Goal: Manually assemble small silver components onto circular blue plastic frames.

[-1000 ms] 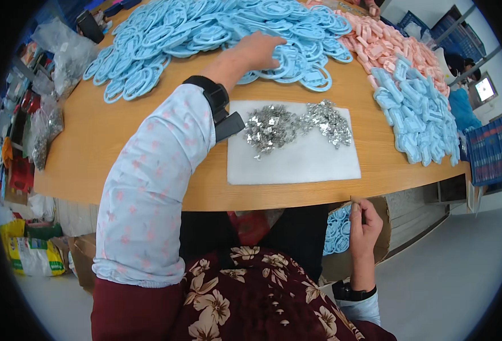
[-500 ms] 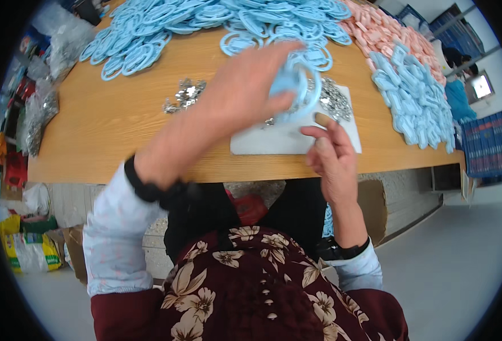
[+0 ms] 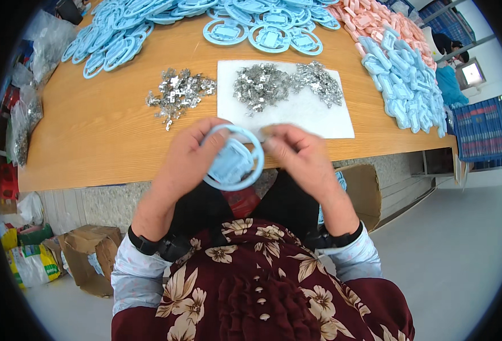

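Observation:
A light blue plastic wheel-shaped part, an open ring with a block across its middle, is held over the table's front edge. My left hand grips it by its left rim, thumb on top. My right hand is beside the ring's right rim, its thumb and forefinger pinched together. Whatever lies between those fingertips is too small and blurred to make out. Beyond my hands, a white sheet carries two heaps of small silvery metal pieces. Another heap of metal pieces lies left of the sheet.
Many blue wheel-shaped parts are piled along the table's far side. To the right are a pile of blue elongated parts and a pink pile. Cardboard boxes stand below the table. Plastic bags sit at the left.
My left hand has come back from the far pile with the blue wheel-shaped part, down to the front edge. My right hand has moved left to meet it, fingers pinched.

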The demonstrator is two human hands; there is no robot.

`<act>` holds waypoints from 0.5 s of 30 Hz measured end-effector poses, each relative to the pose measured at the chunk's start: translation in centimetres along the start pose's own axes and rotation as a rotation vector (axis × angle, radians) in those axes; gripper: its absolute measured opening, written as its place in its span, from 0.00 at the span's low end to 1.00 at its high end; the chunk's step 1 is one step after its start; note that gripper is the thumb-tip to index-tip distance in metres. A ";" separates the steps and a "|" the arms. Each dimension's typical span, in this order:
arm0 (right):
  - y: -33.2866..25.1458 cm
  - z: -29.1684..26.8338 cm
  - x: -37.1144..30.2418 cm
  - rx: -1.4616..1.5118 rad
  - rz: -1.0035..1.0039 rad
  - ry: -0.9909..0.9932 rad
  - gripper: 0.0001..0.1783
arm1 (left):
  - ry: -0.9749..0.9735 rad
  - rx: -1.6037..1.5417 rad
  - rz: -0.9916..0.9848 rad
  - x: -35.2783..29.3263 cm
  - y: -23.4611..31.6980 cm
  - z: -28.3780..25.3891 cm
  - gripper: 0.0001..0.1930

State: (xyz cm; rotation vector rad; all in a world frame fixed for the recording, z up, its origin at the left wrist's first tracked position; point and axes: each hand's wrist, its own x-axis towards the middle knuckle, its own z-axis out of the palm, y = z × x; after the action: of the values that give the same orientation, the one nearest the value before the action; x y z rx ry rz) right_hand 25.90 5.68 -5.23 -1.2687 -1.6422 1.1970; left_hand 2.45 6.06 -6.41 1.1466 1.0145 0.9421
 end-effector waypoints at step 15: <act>2.2 1.4 5.3 -0.541 -0.327 0.155 0.09 | 0.129 -0.030 -0.012 0.4 -0.6 -0.6 0.13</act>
State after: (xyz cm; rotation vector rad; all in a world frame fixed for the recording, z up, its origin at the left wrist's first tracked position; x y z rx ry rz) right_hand 23.96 10.67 -7.72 -1.2954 -2.0325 0.4568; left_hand 2.04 6.51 -7.14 1.0644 1.1058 1.0285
